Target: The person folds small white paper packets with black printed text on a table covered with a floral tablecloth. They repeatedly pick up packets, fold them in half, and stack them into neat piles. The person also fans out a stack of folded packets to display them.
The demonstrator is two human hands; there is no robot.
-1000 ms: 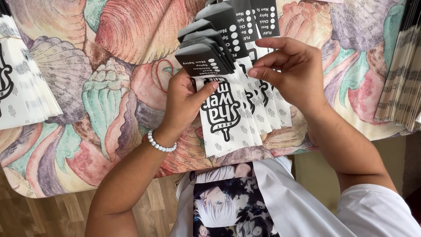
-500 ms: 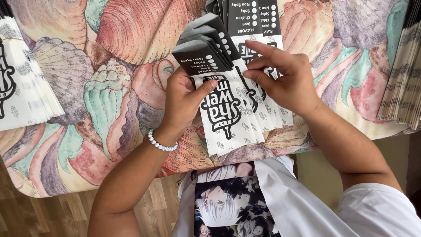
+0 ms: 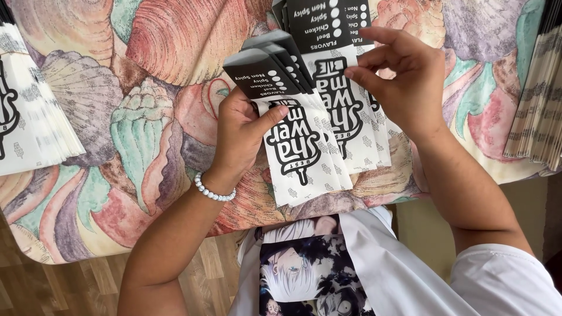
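My left hand (image 3: 241, 136) grips a fanned bunch of white paper sleeves (image 3: 295, 149) with black printed tops, thumb pressed across their front. A white bead bracelet (image 3: 213, 192) circles that wrist. My right hand (image 3: 404, 82) has its fingertips on the right edge of another sleeve (image 3: 336, 88) that lies further back and overlaps the fanned bunch. Both bunches rest over a table covered by a cloth with a seashell pattern (image 3: 146, 117).
A stack of the same white sleeves (image 3: 29, 123) lies at the left edge of the table. Another thick stack (image 3: 541, 111) sits at the right edge. The table's near edge runs just before my body, with wood floor (image 3: 58, 287) below left.
The view has drawn nearer to the table. My right hand has shifted up and right along the rear sleeve. My left hand keeps its grip on the fanned sleeves.
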